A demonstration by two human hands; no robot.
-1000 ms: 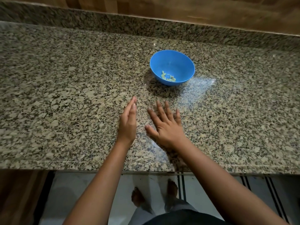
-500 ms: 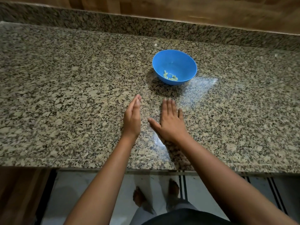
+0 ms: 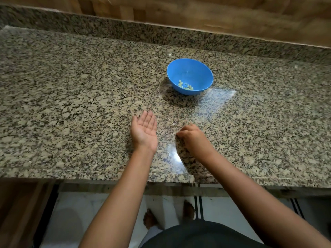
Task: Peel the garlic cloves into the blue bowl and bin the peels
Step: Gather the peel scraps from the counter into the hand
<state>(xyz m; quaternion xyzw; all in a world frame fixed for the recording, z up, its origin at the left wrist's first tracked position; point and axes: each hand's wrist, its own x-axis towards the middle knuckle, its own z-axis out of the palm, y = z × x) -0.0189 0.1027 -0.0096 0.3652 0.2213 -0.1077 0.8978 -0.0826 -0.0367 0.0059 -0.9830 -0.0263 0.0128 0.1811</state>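
A blue bowl (image 3: 190, 76) stands on the speckled granite counter (image 3: 71, 104), with several pale peeled garlic cloves (image 3: 185, 85) lying in its bottom. My left hand (image 3: 144, 130) lies palm up on the counter well in front of the bowl, fingers straight and nothing on the palm. To its right my right hand (image 3: 192, 136) rests on the counter with its fingers curled under. What those fingers hold, if anything, is hidden. No peels show on the counter.
A granite upstand and a wooden wall (image 3: 197, 13) close off the back. The counter's front edge (image 3: 107, 178) runs just below my wrists; beneath it I see a pale floor and my bare feet (image 3: 189, 209).
My left hand has turned from standing on its edge to palm up. My right hand, flat on the counter before, has curled its fingers and shifted slightly right.
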